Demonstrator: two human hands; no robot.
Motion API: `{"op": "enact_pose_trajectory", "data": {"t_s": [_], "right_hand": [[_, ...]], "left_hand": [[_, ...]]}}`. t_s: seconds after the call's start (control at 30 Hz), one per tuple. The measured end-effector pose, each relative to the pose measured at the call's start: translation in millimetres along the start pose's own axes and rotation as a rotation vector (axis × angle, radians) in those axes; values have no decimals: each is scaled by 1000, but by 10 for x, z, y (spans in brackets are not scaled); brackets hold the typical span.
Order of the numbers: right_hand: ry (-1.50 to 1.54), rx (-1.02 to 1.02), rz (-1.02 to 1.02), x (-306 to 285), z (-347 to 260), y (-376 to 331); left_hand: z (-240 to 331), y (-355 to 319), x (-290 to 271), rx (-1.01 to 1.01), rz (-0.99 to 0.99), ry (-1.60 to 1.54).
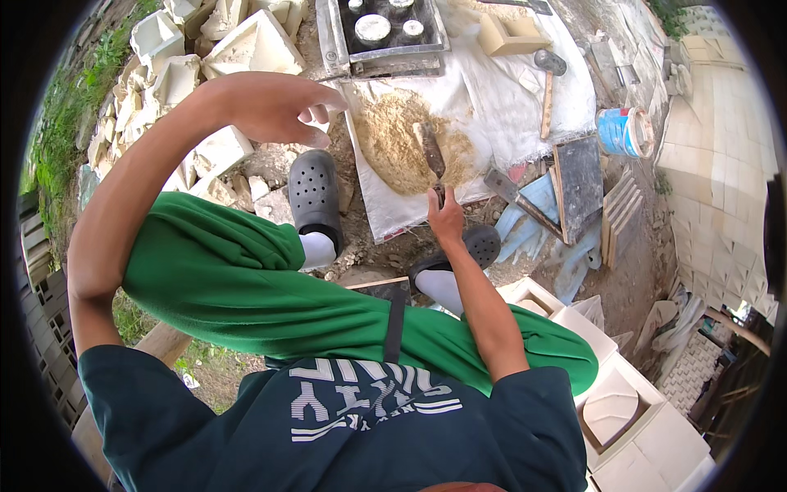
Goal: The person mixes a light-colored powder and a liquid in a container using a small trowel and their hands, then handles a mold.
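Observation:
My right hand point(445, 216) grips the handle of a trowel point(429, 149). The trowel's narrow blade points away from me and lies over a heap of tan sandy powder point(384, 135). That powder is spread on a white sheet point(385, 215) on the ground. My left hand point(283, 108) hangs in the air left of the sheet, its fingers loosely bent and apart, with nothing visible in it. Just beyond the powder stands a dark rectangular mould box point(385, 62) with round whitish pieces point(373, 30) inside.
A rubber mallet point(548, 78) and an open tan box point(510, 34) lie on the sheet's far right. Beyond its edge are a bucket point(616, 133), a dark board point(579, 187) and a hammer-like tool point(518, 197). Broken cream blocks point(256, 51) pile up at left; cream moulds point(611, 406) stand at lower right.

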State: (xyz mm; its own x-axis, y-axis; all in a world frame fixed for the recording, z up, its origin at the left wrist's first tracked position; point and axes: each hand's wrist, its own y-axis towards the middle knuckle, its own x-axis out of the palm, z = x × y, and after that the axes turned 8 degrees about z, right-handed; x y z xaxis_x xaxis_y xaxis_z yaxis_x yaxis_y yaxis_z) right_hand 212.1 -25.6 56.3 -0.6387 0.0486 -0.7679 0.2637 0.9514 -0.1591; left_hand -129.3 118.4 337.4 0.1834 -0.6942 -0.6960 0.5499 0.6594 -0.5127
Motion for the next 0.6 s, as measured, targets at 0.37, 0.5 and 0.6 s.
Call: {"op": "enact_pose_trajectory", "data": {"t_s": [0.37, 0.5, 0.6], "right_hand": [[-334, -124, -146, 27, -118, 89], [-196, -161, -63, 27, -117, 101], [-278, -101, -93, 78, -166, 173]], "left_hand": [[-42, 10, 13, -18, 4, -18], [-45, 10, 29, -38, 5, -11], [-52, 57, 13, 12, -2, 8]]}}
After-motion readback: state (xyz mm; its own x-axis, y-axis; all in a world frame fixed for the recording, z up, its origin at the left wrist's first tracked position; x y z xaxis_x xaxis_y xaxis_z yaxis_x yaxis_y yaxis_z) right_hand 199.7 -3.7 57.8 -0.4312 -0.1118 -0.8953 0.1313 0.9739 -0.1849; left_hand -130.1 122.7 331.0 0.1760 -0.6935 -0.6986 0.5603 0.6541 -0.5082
